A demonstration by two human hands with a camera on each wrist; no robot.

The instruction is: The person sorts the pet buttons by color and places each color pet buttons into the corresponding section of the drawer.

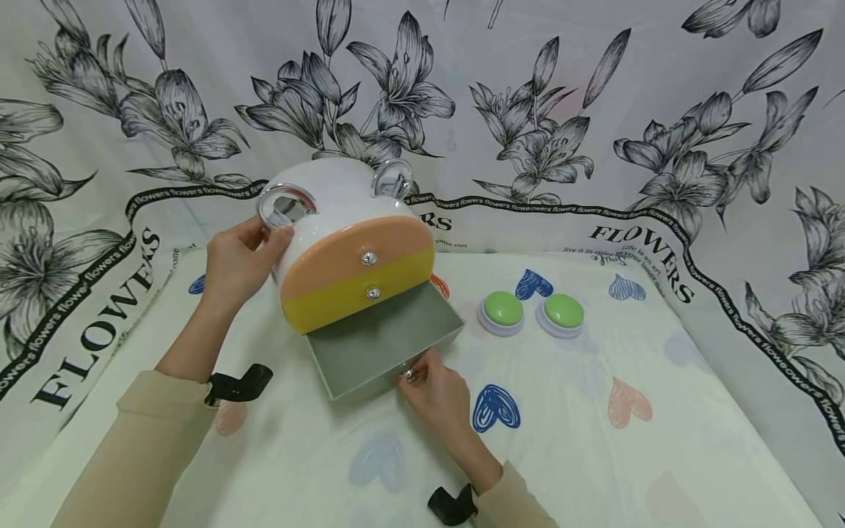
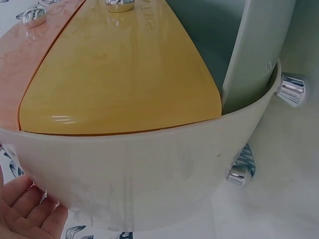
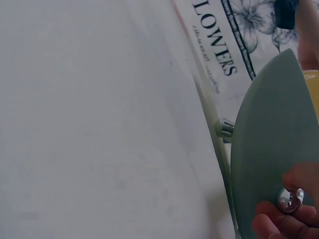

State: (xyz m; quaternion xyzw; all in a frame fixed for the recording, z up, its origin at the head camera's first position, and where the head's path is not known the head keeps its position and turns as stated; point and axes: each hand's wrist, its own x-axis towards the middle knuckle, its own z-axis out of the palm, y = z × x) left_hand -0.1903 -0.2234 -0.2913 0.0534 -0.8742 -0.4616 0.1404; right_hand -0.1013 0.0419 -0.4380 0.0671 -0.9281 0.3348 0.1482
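Observation:
A small white drawer cabinet (image 1: 330, 183) with a rounded top and ring-shaped silver ears stands tilted in the head view. Its orange drawer front (image 1: 343, 253) and yellow drawer front (image 1: 389, 290) are closed, while the grey-green bottom drawer (image 1: 383, 337) is pulled out, its visible inside bare. My left hand (image 1: 238, 260) holds the cabinet's left side by the ear, thumb in front and fingers partly hidden behind. At the drawer's front, my right hand (image 1: 436, 392) pinches the silver knob (image 3: 290, 199) between thumb and fingers.
Two white round push lights or buttons with green tops (image 1: 503, 309) (image 1: 563, 312) stand right of the cabinet. A pale cloth with hearts (image 1: 581, 411) covers the table. Behind hangs a flower-printed curtain (image 1: 528, 169). Short silver feet (image 2: 291, 89) stick out below the cabinet.

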